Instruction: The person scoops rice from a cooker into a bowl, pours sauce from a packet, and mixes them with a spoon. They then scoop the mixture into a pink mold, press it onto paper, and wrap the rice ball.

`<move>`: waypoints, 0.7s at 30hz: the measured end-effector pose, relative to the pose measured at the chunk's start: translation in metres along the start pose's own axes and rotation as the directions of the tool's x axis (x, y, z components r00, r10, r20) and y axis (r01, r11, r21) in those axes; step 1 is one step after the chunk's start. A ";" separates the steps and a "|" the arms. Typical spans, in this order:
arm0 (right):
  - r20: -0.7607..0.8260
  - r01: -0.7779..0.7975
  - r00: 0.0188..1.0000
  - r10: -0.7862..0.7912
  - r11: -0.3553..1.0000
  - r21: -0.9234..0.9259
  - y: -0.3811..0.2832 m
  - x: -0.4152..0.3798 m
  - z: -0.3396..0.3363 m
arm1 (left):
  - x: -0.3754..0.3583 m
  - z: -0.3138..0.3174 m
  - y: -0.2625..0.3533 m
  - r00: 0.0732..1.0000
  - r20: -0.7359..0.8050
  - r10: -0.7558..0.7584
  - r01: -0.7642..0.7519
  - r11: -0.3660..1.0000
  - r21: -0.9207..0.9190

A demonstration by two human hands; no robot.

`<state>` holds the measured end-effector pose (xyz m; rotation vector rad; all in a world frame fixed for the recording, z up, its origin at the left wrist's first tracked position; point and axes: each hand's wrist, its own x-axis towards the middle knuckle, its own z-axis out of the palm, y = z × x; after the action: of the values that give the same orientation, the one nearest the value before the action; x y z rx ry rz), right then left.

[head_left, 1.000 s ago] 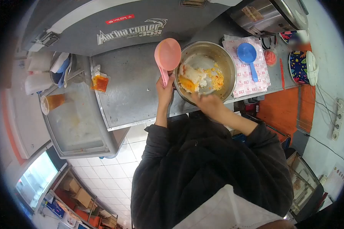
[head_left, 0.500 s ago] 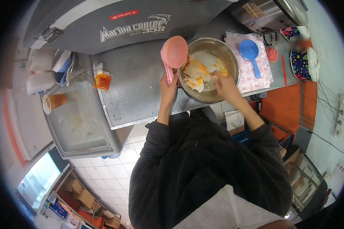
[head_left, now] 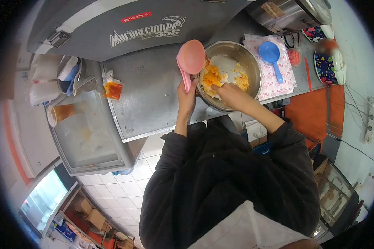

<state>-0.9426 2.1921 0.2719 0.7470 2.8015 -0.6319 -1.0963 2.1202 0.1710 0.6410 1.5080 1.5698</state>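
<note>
Some rice point(head_left: 211, 78) just beside right fingers point(head_left: 223, 90), pink scoop point(head_left: 192, 56) in left fingers point(head_left: 191, 88)

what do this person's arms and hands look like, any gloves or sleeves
The left sleeve and right sleeve are dark, near-black and loose, each ending partway down the forearm. The left hand and right hand are bare: no gloves, and no watch or bracelet shows.
</note>
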 end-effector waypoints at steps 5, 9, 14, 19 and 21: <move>0.240 -0.207 0.950 0.201 0.978 0.001 -0.027 -0.013 -0.066 | -0.007 -0.002 0.022 0.992 0.031 -0.120 0.122 0.990 -0.069; 0.107 -0.045 0.993 0.042 0.999 0.023 -0.018 -0.002 -0.019 | -0.004 -0.002 0.010 0.997 0.020 -0.074 0.075 0.997 -0.025; -0.053 -0.107 0.991 0.122 0.968 0.228 0.067 -0.010 -0.098 | -0.005 0.001 0.018 0.990 0.003 -0.144 0.144 0.987 -0.077; -0.061 0.071 0.997 -0.056 0.957 0.281 0.149 0.051 -0.067 | -0.003 -0.003 0.019 0.975 0.033 -0.219 0.219 0.976 -0.002; 0.005 0.139 0.989 -0.146 0.951 0.275 0.136 0.060 -0.050 | -0.003 -0.004 0.027 0.956 0.058 -0.288 0.292 0.954 -0.071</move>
<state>-0.9281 2.3474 0.2523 0.5764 2.7955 -1.0636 -1.1042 2.1180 0.1973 0.3882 1.4256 1.3708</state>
